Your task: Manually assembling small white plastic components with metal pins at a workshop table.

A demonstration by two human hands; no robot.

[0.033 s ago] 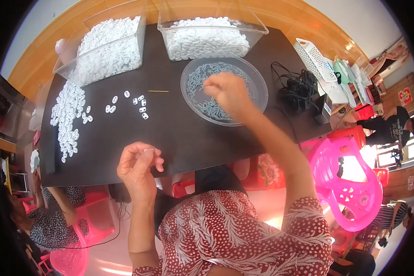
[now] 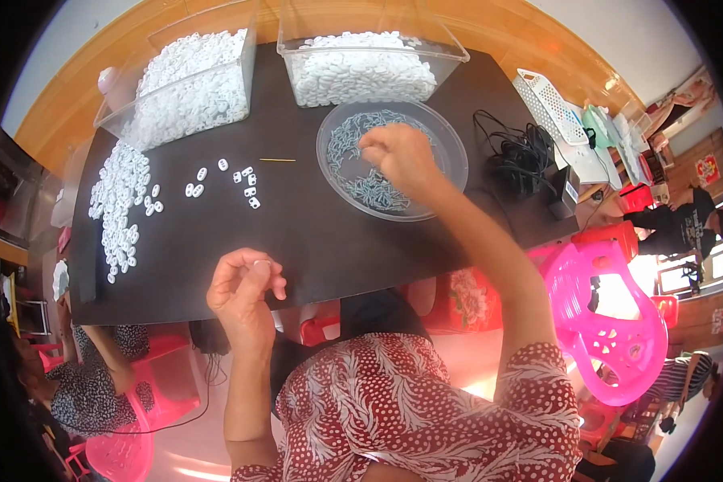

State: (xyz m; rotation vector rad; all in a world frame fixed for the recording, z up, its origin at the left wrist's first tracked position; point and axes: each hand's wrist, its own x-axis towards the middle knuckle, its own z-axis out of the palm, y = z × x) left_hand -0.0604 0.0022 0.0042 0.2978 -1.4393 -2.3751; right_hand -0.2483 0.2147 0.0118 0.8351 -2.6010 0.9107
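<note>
Above a round clear plastic basin (image 2: pixel 456 169) of small grey-blue screws (image 2: pixel 375 193), my right hand (image 2: pixel 403 161) hovers with its fingertips pinched together. Whatever sits in that pinch is too small to make out. My left hand (image 2: pixel 245 293) is raised near the table's front edge, thumb pressed to curled fingers; anything between them is hidden. Small white oval plastic pieces with holes (image 2: pixel 119 205) lie in a heap at the left. Between the heap and the basin are a few loose ovals (image 2: pixel 194 190) and several small white blocks with dark openings (image 2: pixel 249 183).
Two clear bins, one left (image 2: pixel 245 92) and one middle (image 2: pixel 297 53), hold many white pieces at the back. A thin yellow stick (image 2: pixel 278 160) lies on the dark table (image 2: pixel 337 257). Black cables (image 2: pixel 516 153) and a white basket (image 2: pixel 550 104) are at right. Other people sit at both sides.
My right hand has shifted very slightly to the right over the basin. My left hand stays in almost the same place.
</note>
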